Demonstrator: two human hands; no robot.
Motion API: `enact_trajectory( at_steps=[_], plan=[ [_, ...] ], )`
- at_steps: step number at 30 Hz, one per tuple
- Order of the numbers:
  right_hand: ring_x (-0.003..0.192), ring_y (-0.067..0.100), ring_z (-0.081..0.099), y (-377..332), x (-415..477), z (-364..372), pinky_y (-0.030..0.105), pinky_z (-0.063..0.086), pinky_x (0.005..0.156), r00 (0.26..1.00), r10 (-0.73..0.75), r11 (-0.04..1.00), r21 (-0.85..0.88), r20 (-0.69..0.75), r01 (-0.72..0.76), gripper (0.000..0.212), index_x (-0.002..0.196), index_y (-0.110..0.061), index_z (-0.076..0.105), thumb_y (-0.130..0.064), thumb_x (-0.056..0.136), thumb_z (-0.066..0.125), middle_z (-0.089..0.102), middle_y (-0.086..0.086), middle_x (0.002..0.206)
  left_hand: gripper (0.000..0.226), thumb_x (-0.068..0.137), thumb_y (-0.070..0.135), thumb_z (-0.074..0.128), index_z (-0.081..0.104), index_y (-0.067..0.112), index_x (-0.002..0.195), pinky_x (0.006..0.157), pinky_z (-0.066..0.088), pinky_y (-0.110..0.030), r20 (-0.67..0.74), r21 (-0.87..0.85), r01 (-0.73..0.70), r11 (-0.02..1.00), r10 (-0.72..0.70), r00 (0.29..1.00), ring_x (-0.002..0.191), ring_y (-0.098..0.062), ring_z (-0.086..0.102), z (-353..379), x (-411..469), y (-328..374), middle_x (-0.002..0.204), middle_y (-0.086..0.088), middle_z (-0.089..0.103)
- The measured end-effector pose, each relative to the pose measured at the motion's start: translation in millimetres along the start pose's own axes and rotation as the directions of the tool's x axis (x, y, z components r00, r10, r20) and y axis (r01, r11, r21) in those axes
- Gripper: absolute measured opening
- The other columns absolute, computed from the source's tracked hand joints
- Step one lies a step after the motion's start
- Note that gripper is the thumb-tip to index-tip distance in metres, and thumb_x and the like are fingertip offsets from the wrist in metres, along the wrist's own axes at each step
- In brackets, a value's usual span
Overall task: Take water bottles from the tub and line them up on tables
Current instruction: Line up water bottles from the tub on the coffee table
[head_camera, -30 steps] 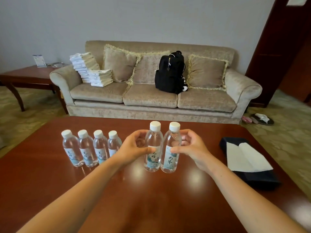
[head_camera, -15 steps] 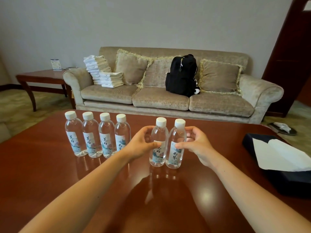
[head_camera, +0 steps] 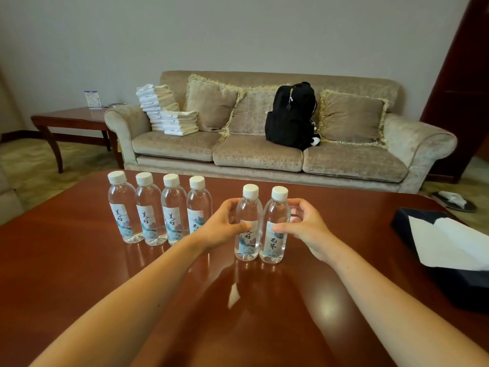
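Observation:
Two clear water bottles with white caps stand side by side on the brown wooden table (head_camera: 79,274). My left hand (head_camera: 222,226) grips the left bottle of the pair (head_camera: 247,223). My right hand (head_camera: 304,225) grips the right bottle of the pair (head_camera: 275,226). Both bottle bases rest on the tabletop. To their left, a row of several matching bottles (head_camera: 158,210) stands upright and close together, with a gap between the row and the held pair. My left wrist covers the lower part of the row's rightmost bottle. The tub is out of view.
A dark tissue box (head_camera: 465,282) with a white tissue sticking out sits at the table's right edge. Behind the table stands a beige sofa (head_camera: 264,154) with folded towels (head_camera: 164,112), cushions and a black backpack (head_camera: 289,115). A side table (head_camera: 71,120) is at back left.
The view has swung so the scene sits further right and higher. Both hands have kept hold of the two bottles, which now stand on the table near the row.

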State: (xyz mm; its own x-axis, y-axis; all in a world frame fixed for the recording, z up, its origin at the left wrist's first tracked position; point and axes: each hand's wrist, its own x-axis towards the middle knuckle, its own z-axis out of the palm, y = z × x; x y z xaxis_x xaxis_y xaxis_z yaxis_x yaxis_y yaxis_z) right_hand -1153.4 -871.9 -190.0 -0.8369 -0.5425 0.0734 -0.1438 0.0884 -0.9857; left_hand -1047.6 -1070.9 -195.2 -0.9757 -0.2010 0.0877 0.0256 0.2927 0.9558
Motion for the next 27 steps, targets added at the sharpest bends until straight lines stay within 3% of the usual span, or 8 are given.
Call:
enact_trajectory(
  at_steps=[5,7,10,12,16,19,23,27],
  plan=[
    [0.106,0.016,0.065,-8,-3,0,0.036,0.054,0.091,1.000,0.005,0.996,-0.090,0.000,-0.005,0.062,0.118,-0.024,0.056,-0.006,0.068,0.087,0.067,-0.003,0.115,0.069,0.088,0.018,0.070,0.030,0.019,0.144,0.099,0.048,-0.032,-0.037,0.098,0.016,0.995,-0.012,0.999,0.120,-0.012,0.054,3,1,16,0.133,0.004,0.052],
    [0.110,0.012,0.062,-18,-5,-1,0.036,0.052,0.096,1.000,-0.010,0.989,-0.146,0.017,0.012,0.063,0.121,-0.026,0.056,-0.012,0.068,0.088,0.065,-0.005,0.118,0.062,0.086,0.025,0.073,0.040,0.020,0.138,0.089,0.048,-0.024,-0.093,0.129,0.004,0.992,0.008,0.996,0.111,-0.008,0.056,2,4,30,0.122,0.009,0.056],
    [0.116,0.009,0.058,-36,-3,-4,0.035,0.048,0.100,0.995,-0.093,0.971,-0.219,0.026,0.096,0.064,0.130,-0.029,0.059,-0.019,0.073,0.085,0.064,-0.010,0.124,0.050,0.083,0.026,0.076,0.056,0.016,0.127,0.088,0.052,-0.026,-0.169,0.250,-0.056,0.967,0.100,0.980,0.102,-0.008,0.062,-5,13,53,0.113,0.006,0.065],
    [0.116,0.008,0.058,-51,0,-5,0.033,0.048,0.100,0.993,-0.119,0.956,-0.266,0.025,0.121,0.059,0.132,-0.024,0.061,-0.020,0.077,0.083,0.064,-0.010,0.124,0.042,0.083,0.026,0.076,0.062,0.017,0.122,0.087,0.053,-0.028,-0.158,0.431,-0.076,0.899,0.158,0.975,0.096,-0.008,0.064,-11,13,69,0.107,0.005,0.068],
    [0.114,0.009,0.062,-68,8,-3,0.042,0.053,0.099,0.997,-0.058,0.931,-0.359,0.041,0.069,0.039,0.119,-0.021,0.070,-0.018,0.081,0.079,0.069,-0.004,0.119,0.028,0.082,0.033,0.074,0.072,0.022,0.108,0.081,0.056,-0.041,-0.021,0.778,-0.099,0.621,0.184,0.983,0.092,-0.016,0.065,-18,16,90,0.099,0.004,0.073],
    [0.108,0.009,0.065,-69,12,-1,0.046,0.054,0.097,0.996,-0.070,0.905,-0.418,0.047,0.083,0.027,0.105,-0.021,0.076,-0.016,0.080,0.079,0.073,-0.006,0.109,0.037,0.082,0.040,0.074,0.070,0.025,0.115,0.072,0.051,-0.033,0.034,0.860,-0.117,0.496,0.173,0.984,0.089,-0.013,0.058,-22,21,94,0.098,0.005,0.070],
    [0.103,0.008,0.066,-70,17,4,0.046,0.057,0.092,0.995,-0.092,0.891,-0.444,0.026,0.094,0.021,0.098,-0.022,0.077,-0.018,0.077,0.081,0.074,-0.006,0.103,0.051,0.082,0.046,0.073,0.064,0.025,0.127,0.080,0.042,-0.029,0.064,0.893,-0.139,0.428,0.184,0.981,0.119,-0.015,0.046,-31,25,98,0.115,0.004,0.067],
    [0.103,0.007,0.065,-71,21,18,0.046,0.058,0.090,0.995,-0.097,0.894,-0.437,0.021,0.097,0.025,0.100,-0.021,0.077,-0.018,0.076,0.083,0.074,-0.005,0.103,0.051,0.080,0.048,0.074,0.065,0.026,0.125,0.090,0.045,-0.032,0.047,0.907,-0.116,0.406,0.176,0.983,0.123,-0.016,0.043,-44,26,96,0.115,0.005,0.067]
  ],
)
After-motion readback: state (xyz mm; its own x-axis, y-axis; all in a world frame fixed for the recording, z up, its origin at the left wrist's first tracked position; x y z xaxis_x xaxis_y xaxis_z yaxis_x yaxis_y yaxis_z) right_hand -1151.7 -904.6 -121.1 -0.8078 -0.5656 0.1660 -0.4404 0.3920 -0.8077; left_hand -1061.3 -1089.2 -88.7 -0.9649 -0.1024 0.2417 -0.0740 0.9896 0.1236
